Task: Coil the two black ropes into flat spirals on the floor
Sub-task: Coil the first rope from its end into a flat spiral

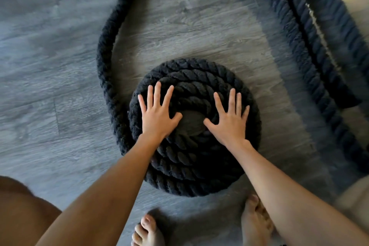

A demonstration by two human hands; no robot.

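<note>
the whole shot is smeared with motion blur, so the grey plank floor [60,66] and the twist of the rope go soft toward the edges. the middle of the coil [191,166] is partly covered by both palms. a smoother, duller patch shows between the thumbs, and i cannot tell what it is. the loose tail [105,62] leaves the coil's left side, arcs upward and runs out at the top edge. over on the right, more black rope strands [299,46] lie side by side on a slant, cut off at the top and right. whether they belong to this rope or the other one, i cannot tell. the left foot [147,231] and right foot [255,223] poke in at the bottom, cropped.

now the coil itself: thick, black, fuzzy, heavily twisted, wound in several tight turns that touch each other. it lies flat on the floor mid-frame, just ahead of the toes. the left hand [157,114] presses flat on its left half, fingers straight and spread, gripping nothing. the right hand [229,120] does the same on the right half, thumbs pointing inward.
</note>
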